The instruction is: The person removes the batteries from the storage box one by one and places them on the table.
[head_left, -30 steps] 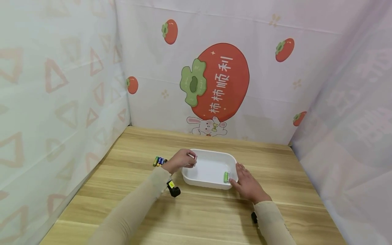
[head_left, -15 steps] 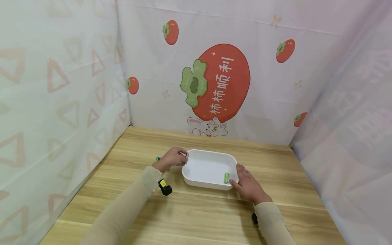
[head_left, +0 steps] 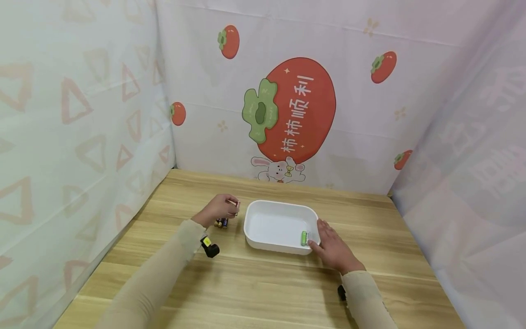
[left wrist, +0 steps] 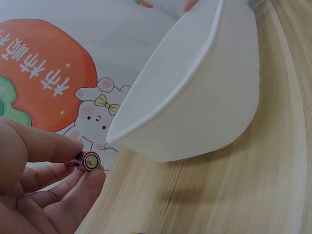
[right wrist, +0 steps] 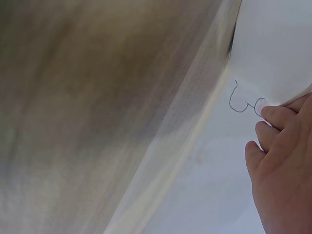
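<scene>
Between its thumb and fingertips my left hand [head_left: 219, 207] pinches a small battery [left wrist: 90, 161] with a red edge, its round end toward the left wrist camera. This hand is in the air left of the white tray [head_left: 281, 249], just above several batteries [head_left: 222, 223] lying on the table, partly covered by the hand. My right hand [head_left: 334, 250] rests against the tray's right side, fingers stretched along the outer wall and thumb at the front right rim. Inside the tray, near that thumb, lies a green battery [head_left: 304, 238] with a paler one beside it.
The wooden table [head_left: 267, 288] carries the tray near its back. A white curtain with persimmon prints [head_left: 297, 109] rises behind it, and fabric walls [head_left: 90, 137] close in both sides. A black wrist camera [head_left: 211, 247] sits on the left wrist.
My left hand has moved left with the battery, from over the tray's left rim to above the batteries on the table. My right hand and the tray have stayed put.
</scene>
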`<state>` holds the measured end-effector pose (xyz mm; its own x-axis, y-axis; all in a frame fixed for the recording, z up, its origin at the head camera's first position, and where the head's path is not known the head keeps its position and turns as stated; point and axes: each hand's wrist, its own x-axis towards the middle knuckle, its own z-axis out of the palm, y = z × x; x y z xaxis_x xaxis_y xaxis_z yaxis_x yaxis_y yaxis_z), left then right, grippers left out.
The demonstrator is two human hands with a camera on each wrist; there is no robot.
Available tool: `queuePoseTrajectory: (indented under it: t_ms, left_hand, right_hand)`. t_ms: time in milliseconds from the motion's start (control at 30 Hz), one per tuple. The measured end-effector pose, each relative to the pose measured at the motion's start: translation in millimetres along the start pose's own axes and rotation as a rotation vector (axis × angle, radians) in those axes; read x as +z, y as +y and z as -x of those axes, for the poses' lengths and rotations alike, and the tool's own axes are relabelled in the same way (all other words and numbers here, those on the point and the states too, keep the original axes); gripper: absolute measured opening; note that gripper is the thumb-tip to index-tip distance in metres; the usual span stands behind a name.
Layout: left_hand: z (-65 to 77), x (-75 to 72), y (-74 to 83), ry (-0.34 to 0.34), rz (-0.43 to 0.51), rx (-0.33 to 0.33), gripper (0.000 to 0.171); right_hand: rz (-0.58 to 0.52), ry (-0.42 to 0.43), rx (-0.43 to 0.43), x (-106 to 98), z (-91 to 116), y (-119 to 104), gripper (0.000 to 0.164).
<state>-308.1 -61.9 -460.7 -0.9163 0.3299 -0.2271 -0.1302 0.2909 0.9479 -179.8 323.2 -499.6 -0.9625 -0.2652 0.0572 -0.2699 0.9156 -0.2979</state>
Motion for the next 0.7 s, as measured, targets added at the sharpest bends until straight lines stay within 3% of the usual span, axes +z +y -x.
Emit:
queuePoseTrajectory:
  t_ms: [267, 700]
  left_hand:
    - [-0.4, -24.4, -6.0, 0.036, -0.005, -0.031, 0.04]
    - [6.1, -56.0, -18.5, 0.059, -0.008, -0.025, 0.04]
  right_hand:
    - [0.005, 0.001, -0.004, 1, 0, 0, 0.085]
    - [0.009, 0.005, -0.001, 0, -1, 0, 0.085]
